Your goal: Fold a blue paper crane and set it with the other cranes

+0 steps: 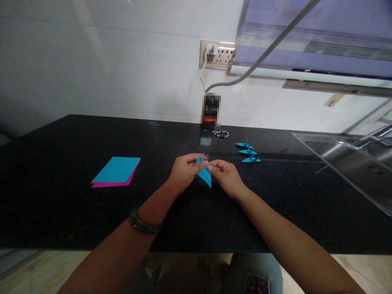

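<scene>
A piece of folded blue origami paper (204,174), narrow and diamond-shaped, is held between both hands just above the dark countertop. My left hand (185,170) is closed on its left side, with the thumb lying over the paper. At the upper right edge, my right hand (225,174) pinches the same paper between thumb and fingers. Its lower point sticks out freely toward me. Three folded blue paper cranes (248,152) stand in a short column to the right, beyond my right hand. The far fingers of both hands are partly hidden.
Blue and magenta paper sheets (118,169) lie in a stack on the black countertop (55,192) at left. A beaded bracelet (221,134) and a pixelated upright object (211,109) are by the wall. A steel sink (346,163) is at right, a socket panel (217,55) above.
</scene>
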A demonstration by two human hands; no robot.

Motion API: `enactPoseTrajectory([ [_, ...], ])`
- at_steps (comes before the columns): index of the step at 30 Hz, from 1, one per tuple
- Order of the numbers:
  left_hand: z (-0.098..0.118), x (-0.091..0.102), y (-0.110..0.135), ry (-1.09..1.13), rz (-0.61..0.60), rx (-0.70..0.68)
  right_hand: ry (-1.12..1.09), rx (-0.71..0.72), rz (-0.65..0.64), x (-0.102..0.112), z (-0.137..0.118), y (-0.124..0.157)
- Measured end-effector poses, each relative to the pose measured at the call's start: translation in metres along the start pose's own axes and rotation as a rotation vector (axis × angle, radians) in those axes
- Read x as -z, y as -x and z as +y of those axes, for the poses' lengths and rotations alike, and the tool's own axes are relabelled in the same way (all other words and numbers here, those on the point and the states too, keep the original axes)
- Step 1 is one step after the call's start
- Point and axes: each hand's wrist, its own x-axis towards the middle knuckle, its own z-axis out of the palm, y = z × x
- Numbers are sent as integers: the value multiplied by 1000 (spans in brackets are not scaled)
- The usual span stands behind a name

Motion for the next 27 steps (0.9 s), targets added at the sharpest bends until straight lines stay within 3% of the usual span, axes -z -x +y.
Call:
enactPoseTrajectory([
  [21,-7,2,-3,-157,108,-104,192,92,-57,-3,-1,4],
  [27,-5,1,-3,38,86,115,116,33,-16,-6,-2,4],
])
